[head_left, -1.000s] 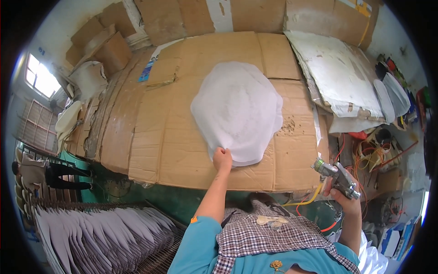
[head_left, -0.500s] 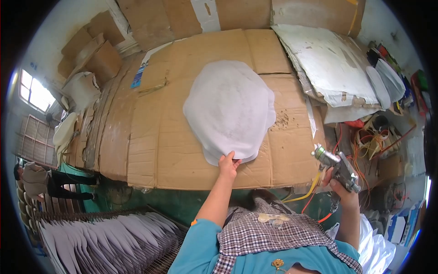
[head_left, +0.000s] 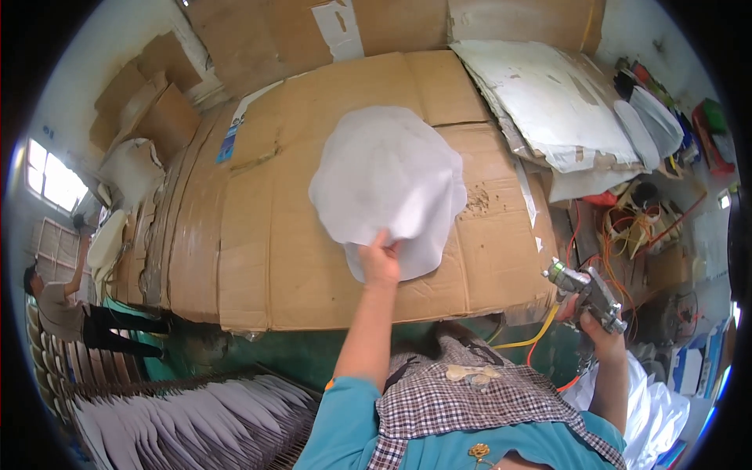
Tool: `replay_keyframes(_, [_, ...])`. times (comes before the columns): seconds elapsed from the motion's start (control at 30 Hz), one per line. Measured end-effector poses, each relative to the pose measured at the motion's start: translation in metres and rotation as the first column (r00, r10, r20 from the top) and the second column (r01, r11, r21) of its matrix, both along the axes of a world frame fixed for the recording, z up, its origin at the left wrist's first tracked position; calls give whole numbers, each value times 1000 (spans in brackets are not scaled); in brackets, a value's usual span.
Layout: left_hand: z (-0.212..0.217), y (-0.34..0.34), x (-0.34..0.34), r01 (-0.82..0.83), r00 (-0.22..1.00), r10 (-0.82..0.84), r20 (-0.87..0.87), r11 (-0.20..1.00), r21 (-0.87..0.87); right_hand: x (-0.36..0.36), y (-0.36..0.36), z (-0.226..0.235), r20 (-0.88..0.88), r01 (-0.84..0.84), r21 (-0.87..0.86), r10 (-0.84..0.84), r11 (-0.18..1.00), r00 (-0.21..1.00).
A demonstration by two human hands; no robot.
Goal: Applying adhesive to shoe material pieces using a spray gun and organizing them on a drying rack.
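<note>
One big brown cardboard-topped table (head_left: 243, 274), with at least two floppy pale-grey rounded sheets (head_left: 376, 172) stacked mid-table
We've got one silver metal spray gun (head_left: 593, 296) gripped in our right hand (head_left: 601, 337) off the near right corner, probably to keep it clear; our left hand (head_left: 381, 263) pinches the top sheet's near edge, fingers nearly together, likely since that's easiest to reach.

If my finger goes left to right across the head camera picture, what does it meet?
Bright white paned window → cream oval pad → pale grey rounded soft sheet, pinched by the left hand → silver metal spray gun, held in the right hand → blue-and-white box.
</note>
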State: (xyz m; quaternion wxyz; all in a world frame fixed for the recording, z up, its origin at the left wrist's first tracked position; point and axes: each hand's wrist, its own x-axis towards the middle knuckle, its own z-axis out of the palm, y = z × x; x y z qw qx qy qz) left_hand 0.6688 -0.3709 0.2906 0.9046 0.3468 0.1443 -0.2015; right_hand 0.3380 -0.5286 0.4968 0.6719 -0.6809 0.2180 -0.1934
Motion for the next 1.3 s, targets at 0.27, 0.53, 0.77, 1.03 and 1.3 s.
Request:
replay_keyframes(0.27, [197, 178, 36, -565, 670, 249, 699, 781, 264, 2, 19, 12, -75, -161, -14, 160, 987, 984])
replay_keyframes(0.53, [244, 259, -14, -608, 540, 244, 806, 775, 173, 35, 34, 13, 27, 55, -68, -54, 996, 998])
replay_keyframes(0.77, [243, 280, -40, -824, 323, 125, 938, 524, 214, -1, 33, 14, -92, 21, -120, -32, 993, 995])
replay_keyframes(1.03, [240, 304, -53, -879, 369, 173, 913, 384, 282, 3, 43, 11, 7, 15, -55, -14, 998, 1000])
replay_keyframes(1.3, [246, 315, -64, -819, 417, 357, 836, 546, 176, -26, 35, 9, -42, 99, -90, -103, 991, 994])
